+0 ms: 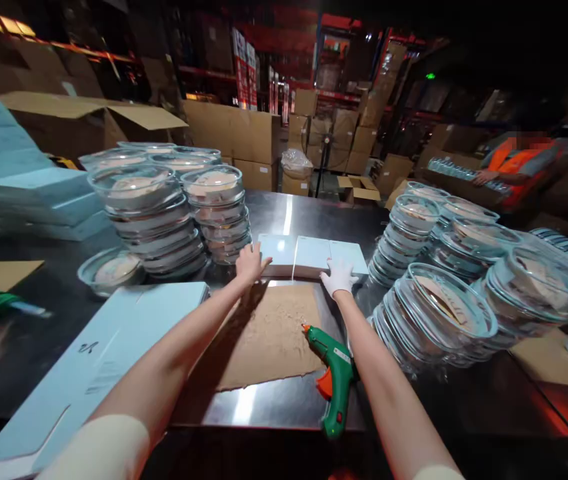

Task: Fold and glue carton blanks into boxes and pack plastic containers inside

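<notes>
Blue box (309,255): two hands touching.

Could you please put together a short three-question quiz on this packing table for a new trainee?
1. True or false: the right hand wears a white glove and the left hand is bare.
2. Which tool lies on the brown cardboard sheet between the forearms? A) scissors B) green glue gun C) tape dispenser
3. What do both hands rest on at the far edge of the cardboard?

Key
1. True.
2. B, its nozzle pointing toward the cardboard.
3. The pale blue flat boxes, lying side by side between the stacks of clear lidded dishes.
</notes>
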{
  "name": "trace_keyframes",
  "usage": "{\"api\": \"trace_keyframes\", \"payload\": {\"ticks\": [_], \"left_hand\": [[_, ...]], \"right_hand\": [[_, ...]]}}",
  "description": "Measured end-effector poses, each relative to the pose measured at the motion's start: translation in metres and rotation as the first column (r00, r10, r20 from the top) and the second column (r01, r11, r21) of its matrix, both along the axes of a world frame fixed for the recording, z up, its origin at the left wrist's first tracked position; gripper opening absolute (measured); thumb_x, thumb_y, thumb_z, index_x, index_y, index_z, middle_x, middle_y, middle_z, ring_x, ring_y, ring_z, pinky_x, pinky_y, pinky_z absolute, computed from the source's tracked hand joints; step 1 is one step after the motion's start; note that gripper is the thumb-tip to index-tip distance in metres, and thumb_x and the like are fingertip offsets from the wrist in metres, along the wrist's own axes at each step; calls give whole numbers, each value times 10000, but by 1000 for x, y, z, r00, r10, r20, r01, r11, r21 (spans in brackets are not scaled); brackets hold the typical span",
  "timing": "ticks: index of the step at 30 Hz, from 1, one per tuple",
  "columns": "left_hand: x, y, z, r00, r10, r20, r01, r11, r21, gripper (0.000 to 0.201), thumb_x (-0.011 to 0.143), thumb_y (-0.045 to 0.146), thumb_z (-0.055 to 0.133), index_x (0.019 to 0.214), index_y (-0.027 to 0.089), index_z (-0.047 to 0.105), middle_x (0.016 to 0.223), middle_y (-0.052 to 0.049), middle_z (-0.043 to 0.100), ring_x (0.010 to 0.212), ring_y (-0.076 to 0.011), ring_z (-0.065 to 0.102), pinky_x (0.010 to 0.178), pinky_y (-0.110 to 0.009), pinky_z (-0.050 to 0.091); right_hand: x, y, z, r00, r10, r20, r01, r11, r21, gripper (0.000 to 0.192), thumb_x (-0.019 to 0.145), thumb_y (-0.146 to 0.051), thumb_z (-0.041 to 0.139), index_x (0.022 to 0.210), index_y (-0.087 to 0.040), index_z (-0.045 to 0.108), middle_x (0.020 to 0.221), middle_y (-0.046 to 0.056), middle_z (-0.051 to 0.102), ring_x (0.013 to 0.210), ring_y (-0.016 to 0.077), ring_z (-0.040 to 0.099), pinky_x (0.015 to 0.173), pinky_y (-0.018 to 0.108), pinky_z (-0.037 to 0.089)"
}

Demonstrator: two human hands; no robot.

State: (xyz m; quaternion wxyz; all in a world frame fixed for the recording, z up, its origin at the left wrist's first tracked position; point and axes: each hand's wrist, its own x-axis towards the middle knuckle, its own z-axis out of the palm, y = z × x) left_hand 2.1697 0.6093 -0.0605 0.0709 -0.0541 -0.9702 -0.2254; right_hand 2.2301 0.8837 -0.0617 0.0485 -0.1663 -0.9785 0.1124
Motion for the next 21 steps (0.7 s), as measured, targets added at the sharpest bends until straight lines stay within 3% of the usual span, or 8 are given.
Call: {"api": "trace_keyframes", "payload": {"ticks": [3, 7, 10, 14, 17, 19, 21], "left_hand": [[2, 14, -17, 978, -196, -67, 190, 978, -84, 545, 1059, 488, 532, 1582, 335, 544, 1674, -121, 496, 1549, -380, 423, 1276, -600, 327], [6, 23, -28, 957, -278, -77, 262, 950, -172, 527, 1030, 485, 584, 1524, 308, 626, 1667, -164, 498, 1553, -459, 389, 1245, -731, 271], [11, 22, -23, 947, -312, -73, 291, 933, -213, 598, 1003, 474, 632, 1568, 286, 582, 1689, -192, 464, 1571, -477, 370, 1245, -739, 260], [32, 11, -1, 941, -327, -91, 298, 924, -240, 709, 993, 478, 638, 1648, 270, 464, 1759, -204, 333, 1637, -502, 238, 1243, -791, 201], [73, -30, 15, 924, -365, -119, 329, 913, -241, 697, 1012, 522, 579, 1641, 244, 468, 1731, -185, 403, 1643, -440, 275, 1276, -739, 223], [112, -80, 21, 889, -434, -147, 397, 889, -227, 595, 1016, 619, 504, 1498, 294, 630, 1611, -124, 588, 1560, -390, 457, 1281, -715, 266], [154, -142, 25, 916, -361, -176, 325, 924, -203, 588, 986, 694, 473, 1357, 311, 721, 1487, -103, 697, 1420, -371, 614, 1257, -656, 370]], "right_hand": [[-2, -3, -5, 999, 40, 26, -40, 999, 25, 624, 1045, -524, 529, 1651, -413, 427, 1794, 77, 219, 1621, 467, 122, 1194, 766, 290], [-1, -5, -6, 996, 77, 48, -79, 996, 34, 610, 1057, -506, 507, 1653, -402, 426, 1795, 65, 228, 1628, 466, 121, 1199, 753, 317], [3, -6, 1, 994, 93, 64, -95, 995, 28, 630, 1054, -503, 516, 1665, -393, 411, 1801, 58, 229, 1641, 457, 117, 1215, 745, 311], [19, -14, 22, 998, 47, 51, -47, 999, -3, 790, 1067, -540, 454, 1756, -290, 160, 1833, 93, 107, 1668, 427, 107, 1233, 747, 297], [57, -17, 32, 995, 75, -66, -76, 997, -1, 811, 1079, -503, 410, 1757, -160, 126, 1824, 150, 88, 1686, 368, 137, 1280, 691, 278], [99, -11, 27, 970, 198, -143, -199, 980, 11, 755, 1066, -450, 452, 1725, -126, 278, 1791, 170, 237, 1674, 331, 225, 1313, 605, 295], [149, 1, 12, 924, 309, -224, -325, 945, -35, 674, 1037, -412, 521, 1642, -121, 467, 1719, 175, 412, 1623, 325, 363, 1307, 539, 359]]}}
